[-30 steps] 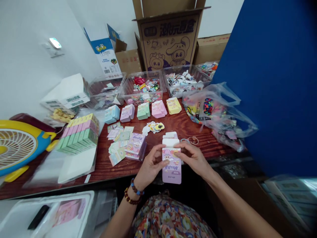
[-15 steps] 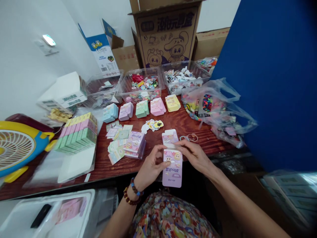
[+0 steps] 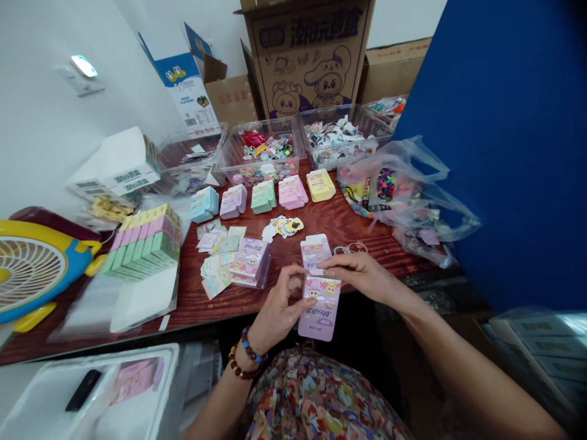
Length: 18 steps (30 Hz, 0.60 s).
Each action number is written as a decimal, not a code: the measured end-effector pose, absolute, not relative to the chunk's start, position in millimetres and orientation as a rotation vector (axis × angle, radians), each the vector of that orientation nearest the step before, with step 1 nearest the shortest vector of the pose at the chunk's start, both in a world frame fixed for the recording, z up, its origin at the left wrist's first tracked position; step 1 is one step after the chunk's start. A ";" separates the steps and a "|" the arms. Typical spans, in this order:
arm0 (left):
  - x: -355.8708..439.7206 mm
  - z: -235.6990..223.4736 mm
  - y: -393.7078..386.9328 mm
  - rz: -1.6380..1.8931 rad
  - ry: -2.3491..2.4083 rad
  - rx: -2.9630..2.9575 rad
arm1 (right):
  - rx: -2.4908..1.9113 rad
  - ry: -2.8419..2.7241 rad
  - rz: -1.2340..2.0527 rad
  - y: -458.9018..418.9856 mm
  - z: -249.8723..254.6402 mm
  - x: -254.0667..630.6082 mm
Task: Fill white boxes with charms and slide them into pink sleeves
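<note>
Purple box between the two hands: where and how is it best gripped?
The purple box is probably best pinched lightly by its long left edge, coming from the left, thumb on the printed face, as the left hand has it. That face looks broad and flat, its side edge straight, and this hold leaves the far end free for the right hand, whose fingertips are near it.

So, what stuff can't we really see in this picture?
All in the head view:
Inside of the purple box in the left hand: hidden by its front panel.
Its smallest print: too tiny to read.
Left part of the fan: cut off by the left edge.
Top of the big cardboard box: cut off by the top edge.
</note>
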<state>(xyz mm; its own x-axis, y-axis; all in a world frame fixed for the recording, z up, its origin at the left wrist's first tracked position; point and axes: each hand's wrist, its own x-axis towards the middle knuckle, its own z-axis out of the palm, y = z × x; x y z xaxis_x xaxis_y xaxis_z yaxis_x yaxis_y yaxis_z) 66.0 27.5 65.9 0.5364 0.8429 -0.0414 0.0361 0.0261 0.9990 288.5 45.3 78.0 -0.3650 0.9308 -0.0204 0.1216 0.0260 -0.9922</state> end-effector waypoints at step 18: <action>64.2 58.1 31.2 0.755 0.825 1.346 | -1.109 -1.863 0.931 26.4 63.3 285.8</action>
